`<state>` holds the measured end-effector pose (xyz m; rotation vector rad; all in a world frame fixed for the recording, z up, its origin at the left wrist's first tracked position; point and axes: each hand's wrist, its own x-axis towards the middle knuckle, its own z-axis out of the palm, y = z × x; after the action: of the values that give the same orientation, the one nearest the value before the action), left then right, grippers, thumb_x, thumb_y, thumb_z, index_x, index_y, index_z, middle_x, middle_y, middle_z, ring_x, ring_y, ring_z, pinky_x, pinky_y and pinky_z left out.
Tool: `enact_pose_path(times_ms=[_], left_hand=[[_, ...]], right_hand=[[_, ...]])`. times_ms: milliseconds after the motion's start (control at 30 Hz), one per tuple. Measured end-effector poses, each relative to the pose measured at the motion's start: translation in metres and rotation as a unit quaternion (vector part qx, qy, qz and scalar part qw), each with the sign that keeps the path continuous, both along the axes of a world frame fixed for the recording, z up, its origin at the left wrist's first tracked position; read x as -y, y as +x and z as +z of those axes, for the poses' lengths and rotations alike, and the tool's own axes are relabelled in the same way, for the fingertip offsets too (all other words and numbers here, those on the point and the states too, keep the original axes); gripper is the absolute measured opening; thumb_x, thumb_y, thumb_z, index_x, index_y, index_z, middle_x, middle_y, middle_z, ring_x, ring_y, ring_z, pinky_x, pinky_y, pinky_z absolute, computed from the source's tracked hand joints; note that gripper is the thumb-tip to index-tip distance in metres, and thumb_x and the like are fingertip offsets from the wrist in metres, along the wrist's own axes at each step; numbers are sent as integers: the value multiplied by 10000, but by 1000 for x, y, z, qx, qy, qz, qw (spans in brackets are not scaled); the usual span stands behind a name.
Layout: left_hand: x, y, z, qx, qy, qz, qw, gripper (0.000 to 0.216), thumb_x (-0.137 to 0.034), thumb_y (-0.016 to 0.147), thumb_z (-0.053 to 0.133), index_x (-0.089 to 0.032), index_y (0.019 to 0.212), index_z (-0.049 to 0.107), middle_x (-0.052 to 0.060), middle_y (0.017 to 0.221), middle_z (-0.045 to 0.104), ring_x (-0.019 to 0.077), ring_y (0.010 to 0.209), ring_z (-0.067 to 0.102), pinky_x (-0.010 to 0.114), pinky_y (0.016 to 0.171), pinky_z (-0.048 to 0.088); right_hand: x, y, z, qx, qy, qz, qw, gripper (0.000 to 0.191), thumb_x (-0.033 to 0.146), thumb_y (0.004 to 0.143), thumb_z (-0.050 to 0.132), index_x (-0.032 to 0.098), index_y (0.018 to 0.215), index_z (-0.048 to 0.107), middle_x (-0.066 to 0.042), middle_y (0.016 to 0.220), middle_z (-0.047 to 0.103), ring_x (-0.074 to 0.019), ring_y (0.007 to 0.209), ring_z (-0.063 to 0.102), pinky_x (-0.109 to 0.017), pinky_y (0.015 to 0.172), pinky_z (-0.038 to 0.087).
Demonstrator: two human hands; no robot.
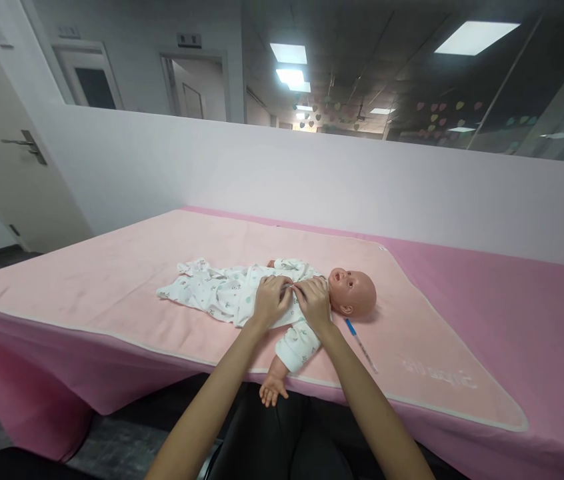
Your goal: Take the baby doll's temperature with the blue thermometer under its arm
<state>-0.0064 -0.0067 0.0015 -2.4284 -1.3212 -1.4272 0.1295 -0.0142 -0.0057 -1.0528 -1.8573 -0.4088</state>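
Note:
A baby doll (355, 290) lies on its back on a pale pink blanket (112, 280), head to the right. It wears a white printed romper (217, 291). My left hand (269, 300) and my right hand (315, 301) rest side by side on the doll's chest. Both pinch the romper's front where its edges meet. The doll's near arm (282, 370) hangs over the table's front edge.
A thin blue and white pen-like stick (361, 342) lies on the blanket just right of my right forearm. The table has a darker pink cover (512, 313). A white wall stands behind it, and a door (12, 147) at the left.

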Motion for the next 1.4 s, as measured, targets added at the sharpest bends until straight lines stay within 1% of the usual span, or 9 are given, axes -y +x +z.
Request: enact_pose_path(times_ms=[200, 433, 533, 633, 833, 900, 1067, 1267, 1400], left_hand=[[-1, 3, -3, -11, 20, 28, 999, 107, -214, 823, 420, -202, 856, 521, 10, 845, 625, 176, 798, 530, 339, 780, 347], [0, 4, -3, -18, 32, 66, 997, 104, -219, 801, 437, -194, 865, 516, 24, 826, 613, 183, 796, 520, 340, 768, 338], [0, -3, 0, -37, 32, 94, 994, 81, -231, 784, 442, -197, 777, 515, 28, 781, 600, 195, 773, 502, 353, 750, 329], [-1, -14, 1, -27, 24, 129, 991, 91, -202, 757, 434, -200, 689, 493, 26, 717, 577, 199, 740, 485, 357, 727, 321], [-1, -27, -3, 0, 12, 159, 987, 64, -151, 707, 434, -199, 681, 466, 19, 703, 568, 200, 727, 472, 359, 713, 310], [0, -30, -5, -3, 8, 159, 987, 59, -156, 719, 424, -199, 698, 458, 21, 709, 565, 200, 728, 471, 359, 709, 311], [2, -34, -8, -31, 3, 125, 992, 71, -171, 757, 384, -200, 746, 447, 26, 717, 547, 197, 727, 473, 350, 716, 323], [1, -33, -9, 3, 10, 124, 992, 50, -175, 730, 402, -208, 720, 439, 23, 701, 550, 196, 710, 483, 345, 716, 342], [-1, -32, -11, 39, 18, 116, 992, 76, -187, 766, 397, -206, 733, 463, 9, 696, 571, 173, 675, 504, 339, 755, 355]], right_hand=[[0, -1, 0, -8, 4, -4, 1000, 220, 252, 895, 387, 206, 805, 583, -37, 750, 617, -173, 756, 522, -351, 817, 344], [0, -1, 1, -15, 11, -3, 1000, 159, 237, 881, 427, 201, 804, 560, -28, 750, 617, -169, 750, 510, -339, 813, 357], [-1, 0, 0, -24, 17, -5, 1000, 140, 218, 879, 429, 195, 818, 554, -27, 746, 615, -168, 747, 513, -339, 818, 360], [-3, 2, -1, -33, 22, -7, 999, 127, 213, 874, 437, 196, 822, 552, -29, 744, 616, -173, 749, 518, -338, 812, 366], [-5, 2, -2, -34, 28, -9, 999, 120, 203, 869, 444, 199, 804, 546, -23, 739, 620, -168, 731, 515, -339, 834, 363], [-5, 2, -2, -35, 29, -10, 999, 129, 207, 873, 437, 200, 804, 546, -23, 739, 621, -166, 733, 517, -338, 839, 360], [-5, 1, -1, -36, 19, -21, 999, 154, 223, 880, 426, 196, 797, 554, -26, 747, 625, -167, 739, 518, -328, 810, 358], [-5, 0, -1, -36, 2, -24, 999, 165, 237, 881, 426, 195, 799, 563, -32, 743, 624, -176, 755, 520, -325, 784, 355], [-6, 0, -2, -41, 2, -20, 999, 179, 236, 884, 414, 196, 802, 568, -31, 744, 624, -174, 748, 519, -328, 788, 355]])
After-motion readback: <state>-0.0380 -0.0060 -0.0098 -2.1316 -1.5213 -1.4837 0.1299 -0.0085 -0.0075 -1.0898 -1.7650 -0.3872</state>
